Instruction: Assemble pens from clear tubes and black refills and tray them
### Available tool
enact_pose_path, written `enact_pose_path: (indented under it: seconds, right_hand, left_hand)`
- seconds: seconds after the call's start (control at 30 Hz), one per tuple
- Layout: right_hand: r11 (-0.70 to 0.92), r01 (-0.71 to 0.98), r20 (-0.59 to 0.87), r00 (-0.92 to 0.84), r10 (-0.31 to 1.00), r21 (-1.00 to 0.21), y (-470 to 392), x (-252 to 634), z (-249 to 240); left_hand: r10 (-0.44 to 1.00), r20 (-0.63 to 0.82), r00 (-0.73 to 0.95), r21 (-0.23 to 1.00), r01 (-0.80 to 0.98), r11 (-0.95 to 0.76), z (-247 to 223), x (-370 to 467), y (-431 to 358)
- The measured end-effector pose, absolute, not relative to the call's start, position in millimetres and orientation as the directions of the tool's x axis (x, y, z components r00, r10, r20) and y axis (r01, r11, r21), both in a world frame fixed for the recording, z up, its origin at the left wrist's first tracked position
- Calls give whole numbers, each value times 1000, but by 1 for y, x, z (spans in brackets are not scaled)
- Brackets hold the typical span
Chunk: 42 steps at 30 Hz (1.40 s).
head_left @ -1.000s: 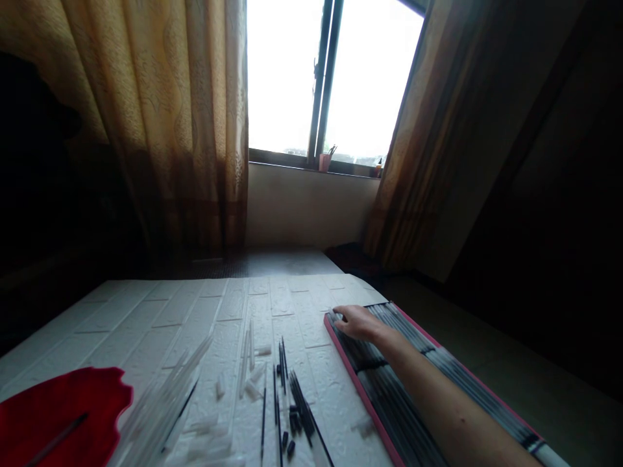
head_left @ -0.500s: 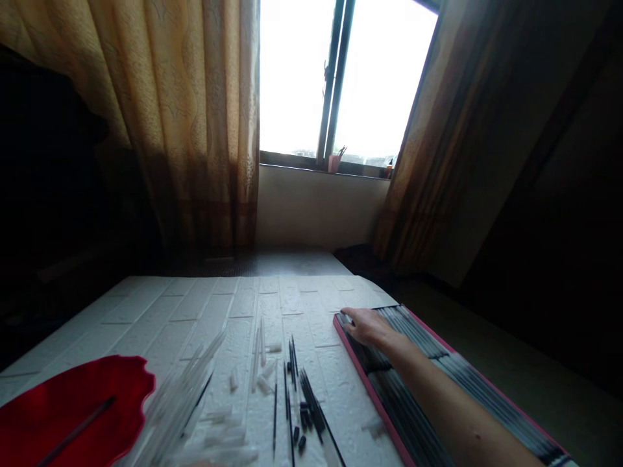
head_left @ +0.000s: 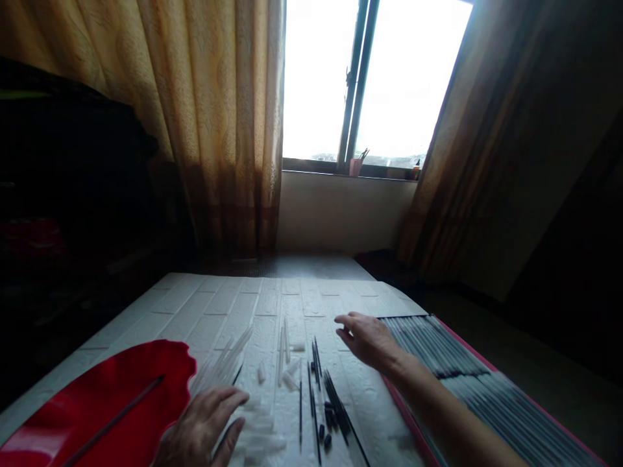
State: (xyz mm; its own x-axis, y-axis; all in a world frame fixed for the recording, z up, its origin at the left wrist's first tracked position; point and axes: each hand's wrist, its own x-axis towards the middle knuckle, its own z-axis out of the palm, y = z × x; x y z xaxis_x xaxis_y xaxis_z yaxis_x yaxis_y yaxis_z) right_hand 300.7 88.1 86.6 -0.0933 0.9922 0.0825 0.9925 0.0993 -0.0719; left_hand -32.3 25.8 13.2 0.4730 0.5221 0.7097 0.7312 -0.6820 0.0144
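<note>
My left hand [head_left: 204, 425] is low in front of me, thumb and fingers apart and nothing visible in it. It hovers by translucent short sleeves [head_left: 263, 441] and a bundle of clear thin tubes [head_left: 226, 363]. My right hand [head_left: 367, 337] is open over the left edge of a pink-rimmed box [head_left: 455, 340] packed with rows of thin pens [head_left: 423, 344]; I see nothing between its fingers. Between the hands lie several thin black pen refills [head_left: 335, 399] and small black caps [head_left: 328, 441].
A red scalloped dish [head_left: 121, 395] with one dark thin rod [head_left: 117, 418] on it stands at the left. White brick-patterned sheeting [head_left: 209, 301] covers the table. Beyond are curtains [head_left: 224, 130] and a window, with a pink cup [head_left: 355, 167] on the sill.
My left hand has come into view from below. My right hand has drawn left from over the box to its edge. The view has swung left.
</note>
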Motion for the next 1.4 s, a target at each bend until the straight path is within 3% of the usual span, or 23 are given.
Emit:
enact_pose_path:
  seconds: [0.13, 0.23, 0.37, 0.53, 0.63, 0.83, 0.97, 1.17, 1.3, 1.4]
  right_hand:
    - [215, 970, 67, -208, 976, -116, 86, 263, 76]
    - [243, 961, 18, -243, 970, -132, 93, 238, 66]
    - [192, 972, -51, -201, 978, -136, 106, 214, 59]
    - [102, 982, -94, -118, 989, -162, 119, 194, 61]
    - [46, 979, -143, -75, 987, -198, 126, 184, 63]
    - [-84, 960, -250, 15, 968, -266, 136, 173, 66]
    - [-108, 933, -247, 22, 969, -343, 130, 183, 67]
    - [43, 817, -146, -154, 977, -575, 99, 205, 62]
    - [123, 692, -124, -295, 947, -711, 68, 210, 57]
    - [172, 639, -100, -366, 925, -750, 43, 208, 57]
  left_hand:
    - [527, 688, 499, -118, 794, -597, -3, -43, 33]
    - [538, 662, 522, -143, 792, -594, -17, -48, 36]
    - [512, 664, 544, -177, 781, -599, -23, -49, 37]
    - [408, 660, 631, -333, 732, -594, -24, -48, 42]
    - [396, 654, 644, -366, 728, -580, -24, -47, 45]
    - [407, 645, 647, -381, 733, -563, -25, -48, 43]
    - [400, 649, 648, -376, 729, -572, -26, -49, 43]
    - [359, 661, 659, -374, 704, -604, -10, -44, 38]
    - [378, 691, 616, -257, 698, -668, 6, -34, 31]
    - [392, 740, 548, -173, 717, -675, 12, -25, 25]
